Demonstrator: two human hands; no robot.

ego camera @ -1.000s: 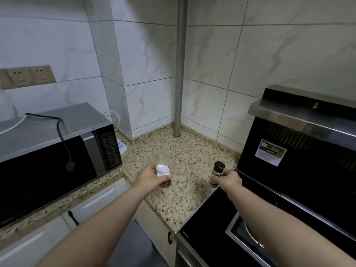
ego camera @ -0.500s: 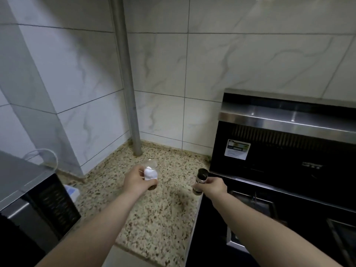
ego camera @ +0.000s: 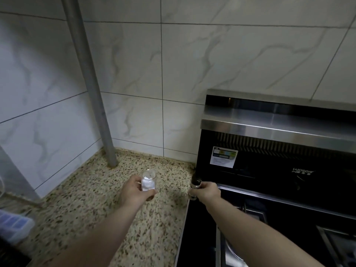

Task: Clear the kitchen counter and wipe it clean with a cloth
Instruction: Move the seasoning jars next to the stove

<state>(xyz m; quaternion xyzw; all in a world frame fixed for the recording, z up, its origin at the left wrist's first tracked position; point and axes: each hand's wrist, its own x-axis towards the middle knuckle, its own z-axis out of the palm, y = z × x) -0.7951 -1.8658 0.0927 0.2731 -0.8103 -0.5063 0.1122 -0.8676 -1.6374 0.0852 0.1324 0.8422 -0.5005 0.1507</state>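
A person's two bare forearms reach from the near edge over a speckled stone counter (ego camera: pixel 81 214) set into a tiled kitchen corner. The left hand (ego camera: pixel 134 191) grasps a small clear jar (ego camera: pixel 148 182) with white contents, fingers curled round its lower half; the jar stands upright, its open-looking rim toward the far wall, above the middle of the counter (whether its base touches the stone cannot be told, since the hand covers it). The right hand (ego camera: pixel 209 191) grips a dark-capped bottle (ego camera: pixel 195 185), thumb and fingers wrapped about its body, the black cap pointing up and slightly left. The bottle sits at the counter's right edge, just beside the left side of a black and steel stove unit (ego camera: pixel 279 170), which fills the right of the scene; a white label (ego camera: pixel 223 158) is stuck on the unit's dark front panel.

A grey pipe (ego camera: pixel 90 89) runs down the far left corner and meets the counter at its base, well behind the jar. White marbled wall tiles (ego camera: pixel 192 64) cover both walls. At the near left, a pale translucent box (ego camera: pixel 13 226) rests on the counter, partly cut off by the frame edge. The two hands are apart, the jar to the left and the bottle to the right, with bare speckled stone between them.
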